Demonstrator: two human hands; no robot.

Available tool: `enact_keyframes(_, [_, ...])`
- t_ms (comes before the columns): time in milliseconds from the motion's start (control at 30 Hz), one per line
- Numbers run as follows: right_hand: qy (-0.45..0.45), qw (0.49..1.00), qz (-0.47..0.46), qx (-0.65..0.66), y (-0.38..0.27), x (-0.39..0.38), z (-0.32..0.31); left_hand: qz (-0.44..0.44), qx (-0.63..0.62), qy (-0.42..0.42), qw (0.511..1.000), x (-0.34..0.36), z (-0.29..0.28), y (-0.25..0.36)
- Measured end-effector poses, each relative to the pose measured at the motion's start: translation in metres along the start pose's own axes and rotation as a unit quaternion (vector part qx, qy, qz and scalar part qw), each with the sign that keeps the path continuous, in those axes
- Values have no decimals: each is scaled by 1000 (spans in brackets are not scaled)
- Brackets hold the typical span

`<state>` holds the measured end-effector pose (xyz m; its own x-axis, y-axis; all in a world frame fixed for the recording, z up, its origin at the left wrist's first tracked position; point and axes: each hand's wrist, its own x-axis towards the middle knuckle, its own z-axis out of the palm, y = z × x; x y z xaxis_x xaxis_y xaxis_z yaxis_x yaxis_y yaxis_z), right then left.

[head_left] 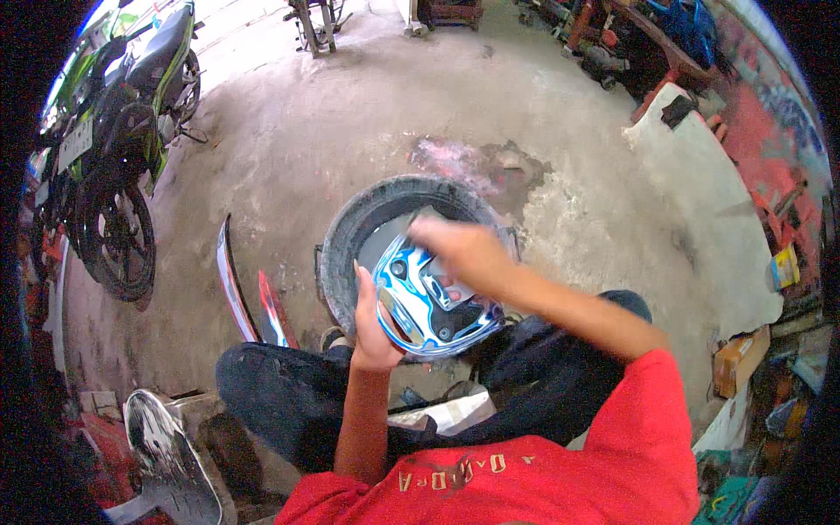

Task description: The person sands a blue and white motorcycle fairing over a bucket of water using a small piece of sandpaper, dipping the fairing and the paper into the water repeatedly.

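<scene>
A glossy blue and white curved panel [404, 278] with cut-out openings, which looks like a motorcycle body part, is tilted over a round black tub [343, 229]. My left hand [374, 337] grips its left edge, thumb along the side and the other fingers mostly hidden beneath. My right hand [468, 254] is closed and blurred by motion at the panel's upper right. Something greyish shows at its fingertips, too smeared to name. Grey liquid seems to lie inside the tub, partly covered by the panel and my right hand.
Two slim red and white panels [234, 289] rest left of the tub. A motorcycle [118, 188] stands at the far left. A black and white panel [175, 455] is at lower left. Along the right lie a white board [709, 210] and a cardboard box [739, 360]. Wet stains mark the concrete floor.
</scene>
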<state>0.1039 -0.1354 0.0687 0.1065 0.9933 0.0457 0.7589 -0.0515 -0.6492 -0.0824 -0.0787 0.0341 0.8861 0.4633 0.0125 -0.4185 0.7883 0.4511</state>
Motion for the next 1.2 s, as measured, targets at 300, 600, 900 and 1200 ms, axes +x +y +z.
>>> enact_keyframes(300, [79,988,-94,-97,4,-1,8,-21,-7,-20,1000,8,-7,-2])
enact_keyframes(600, [23,998,-52,-37,11,5,10,-14,8,-59,998,1,-8,4])
enact_keyframes(900, [58,995,-39,-71,10,7,5,-8,17,5,1000,5,-12,0])
enact_keyframes(1200, [6,1000,-18,-1,21,7,6,-39,-7,13,999,-2,-21,4])
